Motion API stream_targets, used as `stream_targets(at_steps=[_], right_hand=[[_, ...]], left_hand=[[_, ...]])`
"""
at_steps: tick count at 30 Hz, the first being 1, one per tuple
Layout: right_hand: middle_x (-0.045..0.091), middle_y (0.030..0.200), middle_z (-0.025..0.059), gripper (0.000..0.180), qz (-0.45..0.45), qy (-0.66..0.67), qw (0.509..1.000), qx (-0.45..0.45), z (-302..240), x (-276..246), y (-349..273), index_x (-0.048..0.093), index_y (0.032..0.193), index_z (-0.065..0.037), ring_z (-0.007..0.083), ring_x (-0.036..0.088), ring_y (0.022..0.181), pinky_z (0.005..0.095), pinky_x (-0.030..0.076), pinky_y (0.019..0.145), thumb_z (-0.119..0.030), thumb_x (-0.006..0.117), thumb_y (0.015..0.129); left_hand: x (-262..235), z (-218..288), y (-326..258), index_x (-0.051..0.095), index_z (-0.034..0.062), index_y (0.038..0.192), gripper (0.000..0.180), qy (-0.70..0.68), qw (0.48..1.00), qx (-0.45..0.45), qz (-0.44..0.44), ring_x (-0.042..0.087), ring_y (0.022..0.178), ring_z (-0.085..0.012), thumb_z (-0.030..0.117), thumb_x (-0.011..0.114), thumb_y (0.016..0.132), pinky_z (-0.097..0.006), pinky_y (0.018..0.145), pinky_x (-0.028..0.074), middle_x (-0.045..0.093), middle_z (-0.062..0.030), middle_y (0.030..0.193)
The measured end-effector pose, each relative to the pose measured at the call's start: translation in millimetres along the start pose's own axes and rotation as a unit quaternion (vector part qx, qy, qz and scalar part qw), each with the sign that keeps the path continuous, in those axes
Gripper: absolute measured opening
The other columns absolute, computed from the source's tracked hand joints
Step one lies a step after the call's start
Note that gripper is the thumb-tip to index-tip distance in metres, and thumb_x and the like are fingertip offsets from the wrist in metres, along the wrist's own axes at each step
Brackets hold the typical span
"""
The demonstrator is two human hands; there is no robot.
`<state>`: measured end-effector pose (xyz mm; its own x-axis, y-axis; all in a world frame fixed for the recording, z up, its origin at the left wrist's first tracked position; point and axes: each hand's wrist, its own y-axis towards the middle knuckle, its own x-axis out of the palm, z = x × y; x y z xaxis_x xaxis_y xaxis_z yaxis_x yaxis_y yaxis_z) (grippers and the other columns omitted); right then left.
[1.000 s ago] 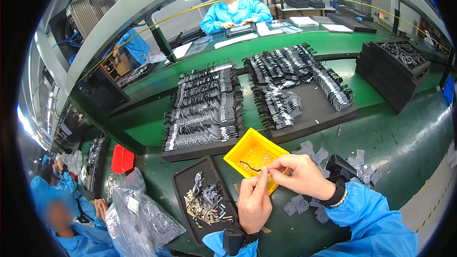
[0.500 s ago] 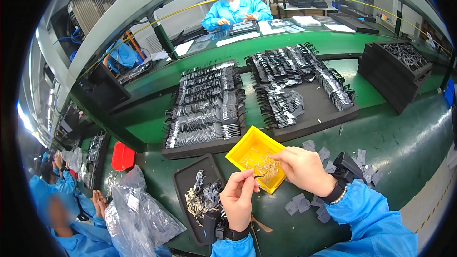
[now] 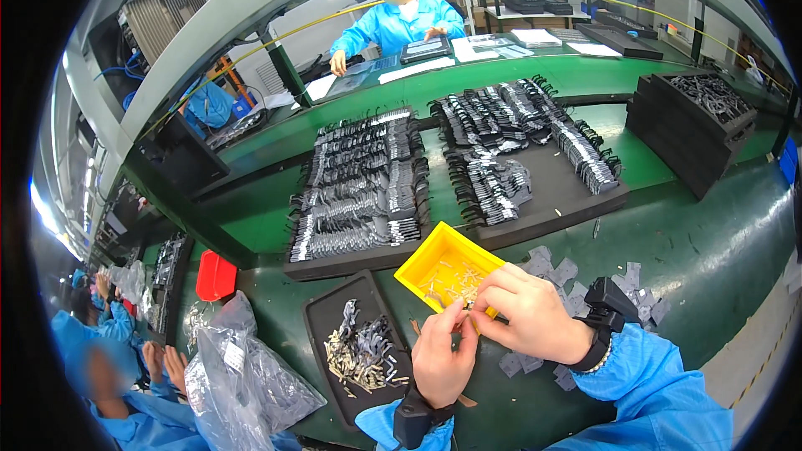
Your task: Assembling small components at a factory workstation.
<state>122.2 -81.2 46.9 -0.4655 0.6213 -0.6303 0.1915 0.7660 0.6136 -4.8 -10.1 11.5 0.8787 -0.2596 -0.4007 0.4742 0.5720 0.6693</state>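
My left hand [image 3: 444,357] and my right hand [image 3: 528,316] meet at the fingertips, both pinched closed, over the near edge of a yellow bin [image 3: 412,274]. Whatever sits between the fingertips is tiny and mostly hidden. Small pale slivers [image 3: 455,281] lie scattered on the bin's floor. Left of my left hand is a black tray [image 3: 322,311] with a heap of dark grey pieces [image 3: 373,336] and cream-coloured pieces [image 3: 347,365]. Flat grey square pieces [image 3: 568,271] are strewn on the green table beyond and beside my right wrist.
Two black foam trays [image 3: 576,221] with rows of dark cabled parts stand behind the bin. A stack of black boxes [image 3: 681,134] is at the right. Left are a red bin [image 3: 216,276] and a clear plastic bag [image 3: 251,376]. Co-workers in blue sit across and at left.
My right hand has drawn back from inside the yellow bin to my left fingertips. My left hand has shifted right to meet it. The co-worker across has reached an arm out sideways.
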Motion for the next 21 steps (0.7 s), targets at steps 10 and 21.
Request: stream_targets(at_steps=[10, 21], right_hand=[[0.058, 0.073, 0.0069, 0.01, 0.088, 0.042, 0.994, 0.042, 12, -9, 3, 0.058, 0.078, -0.005, 0.0239, 0.057, 0.068, 0.0305, 0.045, 0.059, -0.002, 0.064, 0.07], [0.061, 0.084, 0.004, 0.013, -0.174, 0.309, 0.927, 0.118, 20, -18, -8, 0.062, 0.088, -0.004, 0.0141, 0.058, 0.08, 0.0257, 0.045, 0.067, -0.016, 0.06, 0.083]], left_hand=[[-5, -6, 6, 0.056, 0.0024, 0.105, 0.035, -0.047, 0.996, -0.075, 0.004, 0.059, 0.07, -0.0193, -0.004, 0.064, 0.072, -0.028, 0.061, 0.047, 0.061, -0.0087, 0.079], [-19, -14, 12, 0.061, 0.0048, 0.095, 0.032, -0.137, 0.986, -0.098, -0.019, 0.053, 0.075, -0.0178, 0.007, 0.073, 0.065, -0.027, 0.065, 0.039, 0.062, -0.0047, 0.082]])
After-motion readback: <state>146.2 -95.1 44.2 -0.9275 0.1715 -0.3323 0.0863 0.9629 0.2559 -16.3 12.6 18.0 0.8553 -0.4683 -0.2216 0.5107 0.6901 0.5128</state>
